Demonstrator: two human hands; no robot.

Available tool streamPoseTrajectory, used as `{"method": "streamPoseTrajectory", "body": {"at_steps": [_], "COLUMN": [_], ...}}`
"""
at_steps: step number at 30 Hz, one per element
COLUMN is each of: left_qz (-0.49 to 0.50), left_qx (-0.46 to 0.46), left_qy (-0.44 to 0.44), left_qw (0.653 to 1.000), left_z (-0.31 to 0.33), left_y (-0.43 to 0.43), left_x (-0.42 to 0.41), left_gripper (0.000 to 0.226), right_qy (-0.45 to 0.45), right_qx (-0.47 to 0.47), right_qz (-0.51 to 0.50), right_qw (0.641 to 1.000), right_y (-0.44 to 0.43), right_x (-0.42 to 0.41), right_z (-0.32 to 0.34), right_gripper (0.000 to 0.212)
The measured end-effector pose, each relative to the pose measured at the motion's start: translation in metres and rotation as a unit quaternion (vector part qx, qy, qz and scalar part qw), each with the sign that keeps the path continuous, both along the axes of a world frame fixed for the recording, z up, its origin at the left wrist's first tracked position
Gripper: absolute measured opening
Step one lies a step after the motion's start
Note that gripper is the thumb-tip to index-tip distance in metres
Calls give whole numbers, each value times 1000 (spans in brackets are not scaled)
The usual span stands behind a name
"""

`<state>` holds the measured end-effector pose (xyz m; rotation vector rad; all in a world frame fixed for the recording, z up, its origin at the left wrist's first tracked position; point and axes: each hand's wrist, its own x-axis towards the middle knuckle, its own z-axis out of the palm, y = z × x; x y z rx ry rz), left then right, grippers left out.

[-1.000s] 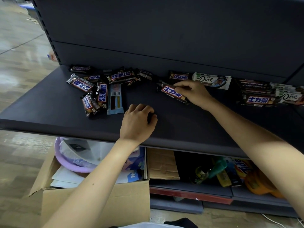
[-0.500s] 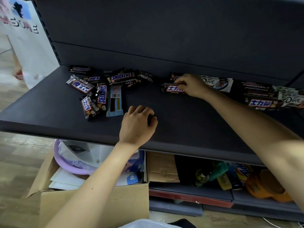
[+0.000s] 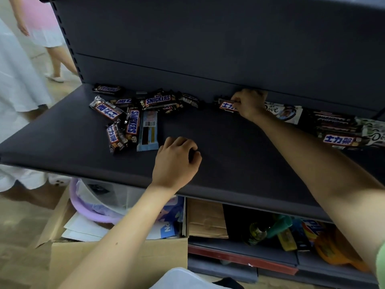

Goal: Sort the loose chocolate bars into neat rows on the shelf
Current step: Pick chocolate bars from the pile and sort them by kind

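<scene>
Right hand [image 3: 249, 104]: fingers and thumb pinch a Snickers bar [image 3: 226, 105] lying at the back of the dark shelf [image 3: 229, 167], just beside a white Dove bar [image 3: 288, 114] | Left hand [image 3: 176, 161]: fingers curled together, holding nothing, resting near the shelf's front | Loose bars [image 3: 133, 116]: jumbled heap on the shelf's left part.

Item, my right hand [image 3: 249, 104]: gone from mid-shelf to the rear, knuckles now near the back panel [image 3: 187, 80].
Item, Chinese-label Snickers bar [image 3: 227, 105], pinched in that hand: a second ago tilted and further forward, now almost level, just left of the Dove bar [image 3: 287, 113].
Item, aisle at left: formerly bare floor; I now log a passer-by in a white skirt [image 3: 18, 90].
</scene>
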<state>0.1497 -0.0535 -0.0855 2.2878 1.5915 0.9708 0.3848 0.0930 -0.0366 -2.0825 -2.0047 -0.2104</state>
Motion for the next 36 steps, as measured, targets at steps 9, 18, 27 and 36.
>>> {"method": "streamPoseTrajectory", "body": {"at_steps": [9, 18, 27, 36], "left_qz": [1, -1, 3, 12], "left_qx": [-12, -6, -2, 11], "left_qy": [5, -4, -23, -22], "left_qw": [1000, 1000, 1000, 1000], "left_z": [2, 2, 0, -1], "left_y": [1, -2, -1, -3], "left_x": [0, -1, -2, -2], "left_gripper": [20, 18, 18, 21], "right_qy": [39, 74, -66, -177], "right_qx": [26, -123, -221, -217], "right_qz": [34, 321, 370, 365], "right_qw": [998, 936, 900, 888], "right_y": [-14, -56, -41, -32], "right_x": [-29, -152, -206, -220], "right_z": [-2, 6, 14, 27], "right_gripper": [28, 36, 44, 50]}}
